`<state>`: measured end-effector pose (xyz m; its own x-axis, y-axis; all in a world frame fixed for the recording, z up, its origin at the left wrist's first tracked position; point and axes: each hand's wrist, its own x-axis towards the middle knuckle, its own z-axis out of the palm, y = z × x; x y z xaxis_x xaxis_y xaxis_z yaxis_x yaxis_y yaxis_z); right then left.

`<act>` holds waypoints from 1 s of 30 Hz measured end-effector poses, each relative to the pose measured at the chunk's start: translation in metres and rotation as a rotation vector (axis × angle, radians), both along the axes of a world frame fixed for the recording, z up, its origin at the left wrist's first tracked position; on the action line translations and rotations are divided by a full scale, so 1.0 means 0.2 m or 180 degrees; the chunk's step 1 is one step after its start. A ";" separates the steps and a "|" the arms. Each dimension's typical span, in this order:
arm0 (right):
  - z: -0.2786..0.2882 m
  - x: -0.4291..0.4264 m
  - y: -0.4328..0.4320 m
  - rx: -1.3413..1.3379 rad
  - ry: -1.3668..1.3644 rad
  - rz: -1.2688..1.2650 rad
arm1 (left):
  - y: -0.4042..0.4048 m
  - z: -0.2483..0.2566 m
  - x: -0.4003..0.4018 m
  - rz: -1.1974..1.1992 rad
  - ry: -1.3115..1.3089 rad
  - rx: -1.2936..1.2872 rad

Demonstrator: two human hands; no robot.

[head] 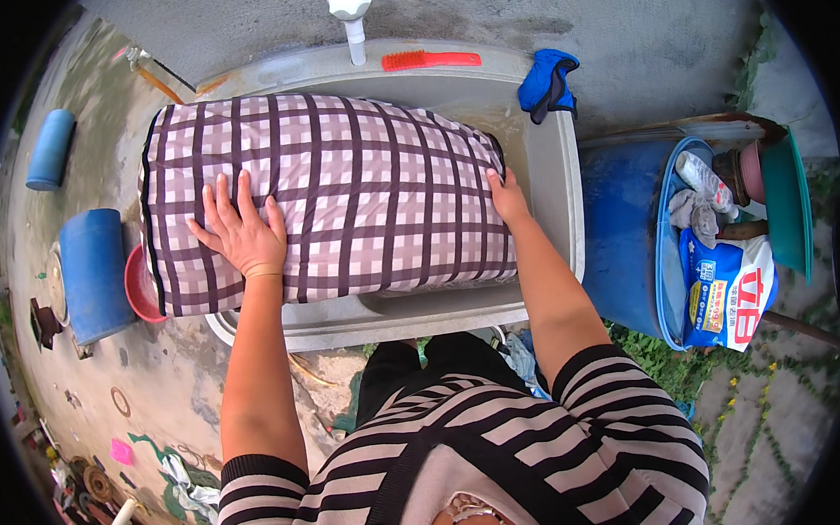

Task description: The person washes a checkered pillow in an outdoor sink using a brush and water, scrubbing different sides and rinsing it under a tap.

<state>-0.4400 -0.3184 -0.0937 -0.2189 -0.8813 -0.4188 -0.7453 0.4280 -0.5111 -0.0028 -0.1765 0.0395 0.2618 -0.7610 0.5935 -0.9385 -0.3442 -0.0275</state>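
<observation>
A bulky pillow or cushion in a plaid cover [362, 195] lies across a grey stone wash sink [560, 209], its left end reaching past the sink's edge. My left hand [242, 230] rests flat on its upper left part with the fingers spread. At the cover's right end is my right hand [506, 193], its fingers over the dark-edged corner; part of them is hidden, so a grip cannot be told. A red scrubbing brush [432, 59] lies on the sink's back ledge. A blue and black cloth [549, 84] hangs over the back right corner.
A white tap [350, 18] rises behind the sink. To the right stands a blue barrel [624, 234] carrying a detergent bag [726, 290], a bottle and a grey cloth. On the left are a red basin [142, 286] and a blue drum [98, 274]. A grey wall [634, 47] runs behind.
</observation>
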 end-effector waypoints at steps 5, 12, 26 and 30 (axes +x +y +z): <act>0.04 -0.01 0.30 0.0217 -0.0367 -0.0506 | 0.04 0.01 0.03 -0.0024 0.0100 -0.0073; 0.14 -0.04 0.43 0.0661 -0.1213 -0.1161 | 0.02 0.02 0.03 -0.0102 0.0149 -0.0110; 0.27 -0.15 0.39 -0.0087 -0.0356 -0.0940 | 0.03 0.10 0.00 0.0078 0.0132 0.0175; 0.32 -0.22 0.33 -0.0070 -0.0681 -0.0769 | 0.00 0.16 -0.04 0.0266 0.0036 0.0426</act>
<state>-0.4849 -0.2516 -0.0303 -0.3319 -0.8239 -0.4594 -0.4982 0.5666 -0.6563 -0.0104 -0.1768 0.0707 0.3335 -0.8084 0.4850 -0.9072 -0.4151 -0.0680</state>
